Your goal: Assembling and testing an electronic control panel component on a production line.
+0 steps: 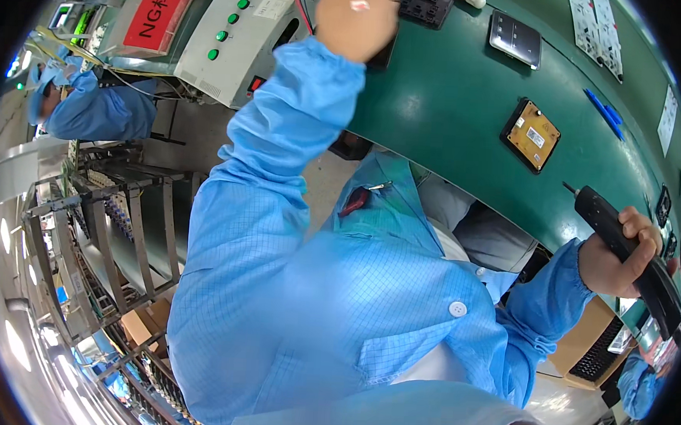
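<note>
My right hand (623, 254) is wrapped round a black electric screwdriver (624, 244), its bit pointing up and left over the green bench. Left of the bit lies a square black unit (532, 135), its yellow circuit board facing up. My left hand (357, 19) reaches to the top of the view, beside a grey control box. Its fingers are cut off or hidden, so its grip does not show. A dark object (383, 55) shows partly beneath it. Just right of that hand sits a black moulded part (426, 3).
The grey control box (238, 34) has several green buttons and a red switch. A clear bin with a red label (157, 12) stands left of it. A black-faced device (516, 38) and blue pen (604, 114) lie on the green bench (439, 94). Metal racks (108, 239) stand at left.
</note>
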Action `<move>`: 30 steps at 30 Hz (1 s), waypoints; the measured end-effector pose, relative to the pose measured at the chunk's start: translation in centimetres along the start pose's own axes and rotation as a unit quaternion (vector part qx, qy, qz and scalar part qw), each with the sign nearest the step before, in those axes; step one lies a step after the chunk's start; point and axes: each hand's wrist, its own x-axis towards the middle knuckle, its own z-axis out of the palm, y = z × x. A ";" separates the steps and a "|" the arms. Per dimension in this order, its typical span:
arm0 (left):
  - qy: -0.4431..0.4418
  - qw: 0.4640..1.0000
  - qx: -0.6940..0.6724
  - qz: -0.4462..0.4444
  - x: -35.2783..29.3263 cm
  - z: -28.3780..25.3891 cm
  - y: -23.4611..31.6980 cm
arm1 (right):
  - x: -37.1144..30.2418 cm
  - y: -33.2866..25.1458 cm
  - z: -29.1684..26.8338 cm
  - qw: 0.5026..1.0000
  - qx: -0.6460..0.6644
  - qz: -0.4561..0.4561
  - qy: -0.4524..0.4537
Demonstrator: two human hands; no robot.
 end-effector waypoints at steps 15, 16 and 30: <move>0.060 0.990 0.122 -0.040 2.6 6.0 -4.8 | -1.7 -1.3 3.3 0.999 0.028 -0.026 0.030; 0.050 0.990 0.132 -0.031 2.7 5.9 -4.5 | -1.7 -1.3 2.8 0.999 0.026 -0.012 0.022; -0.013 0.802 -0.584 -0.123 -0.2 1.0 3.9 | -1.4 -1.4 1.7 1.000 0.008 -0.003 0.026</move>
